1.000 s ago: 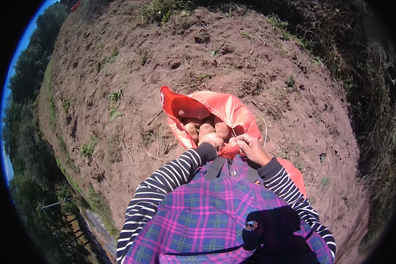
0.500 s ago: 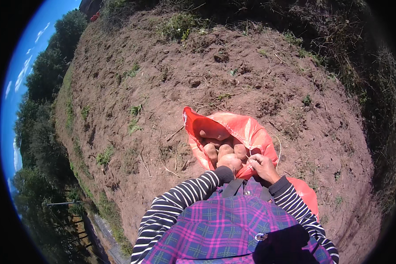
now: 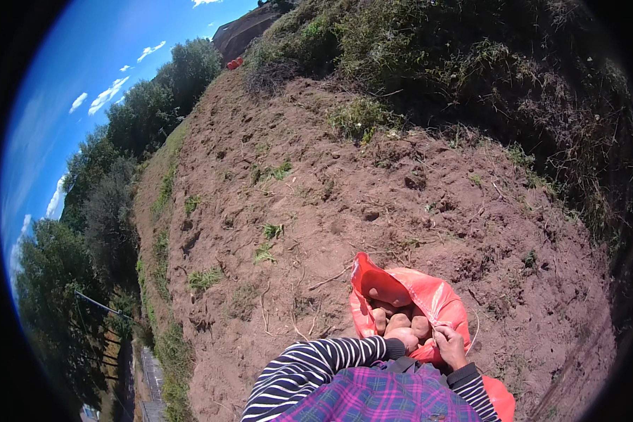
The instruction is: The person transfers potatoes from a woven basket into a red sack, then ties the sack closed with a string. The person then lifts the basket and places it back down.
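Note:
An orange woven sack (image 3: pixel 436 292) lies on the soil in front of me at the lower right, its mouth open on several potatoes (image 3: pixel 420 323). My left hand (image 3: pixel 403 337) is at the near side of the mouth, against the potatoes; its fingers are mostly hidden. My right hand (image 3: pixel 451 344) pinches the sack's rim on the right, where a pale string (image 3: pixel 474 332) hangs. Both striped sleeves and my purple plaid garment show at the lower edge.
Rough soil (image 3: pixel 274 211) with weeds and roots surrounds the sack. Dense scrub (image 3: pixel 471 56) borders it at the top and right. More orange sacks (image 3: pixel 235 64) stand far off. Trees (image 3: pixel 70 267), a pole (image 3: pixel 105 306) and corrugated roofing (image 3: pixel 152 373) are down at the left.
My view has tilted up, so the sack and both hands sit lower and further right, with more sky and scrub showing. The hands keep their places at the sack's mouth.

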Action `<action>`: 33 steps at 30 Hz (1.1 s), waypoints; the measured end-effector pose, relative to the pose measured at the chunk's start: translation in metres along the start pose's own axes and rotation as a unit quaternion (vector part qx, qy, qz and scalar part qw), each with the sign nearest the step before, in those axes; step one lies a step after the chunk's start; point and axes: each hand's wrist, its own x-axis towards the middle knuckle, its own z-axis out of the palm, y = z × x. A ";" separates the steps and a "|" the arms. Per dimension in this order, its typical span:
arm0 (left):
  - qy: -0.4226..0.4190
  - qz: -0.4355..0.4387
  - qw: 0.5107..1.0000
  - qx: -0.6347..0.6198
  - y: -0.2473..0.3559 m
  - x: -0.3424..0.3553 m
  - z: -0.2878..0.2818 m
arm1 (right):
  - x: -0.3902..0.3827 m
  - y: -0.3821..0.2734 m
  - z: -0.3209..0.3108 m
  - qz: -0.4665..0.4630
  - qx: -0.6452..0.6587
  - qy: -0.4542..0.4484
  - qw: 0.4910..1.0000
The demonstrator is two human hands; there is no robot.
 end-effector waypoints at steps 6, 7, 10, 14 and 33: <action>0.039 0.060 0.997 -0.019 0.024 -0.001 -0.045 | 0.035 -0.013 0.018 -0.125 -0.121 -0.093 0.980; 0.065 0.061 0.988 -0.124 0.032 -0.012 -0.054 | 0.042 -0.012 0.020 -0.160 -0.165 -0.154 0.961; 0.042 -0.180 0.950 -0.252 0.059 -0.045 -0.082 | 0.064 0.000 0.033 -0.206 -0.374 -0.290 0.857; -0.004 -0.303 0.934 -0.190 0.071 -0.059 -0.104 | 0.075 0.016 0.052 -0.192 -0.493 -0.421 0.737; 0.107 -0.197 0.957 -0.183 0.068 -0.062 -0.092 | 0.081 0.009 0.040 0.114 -0.200 -0.589 0.775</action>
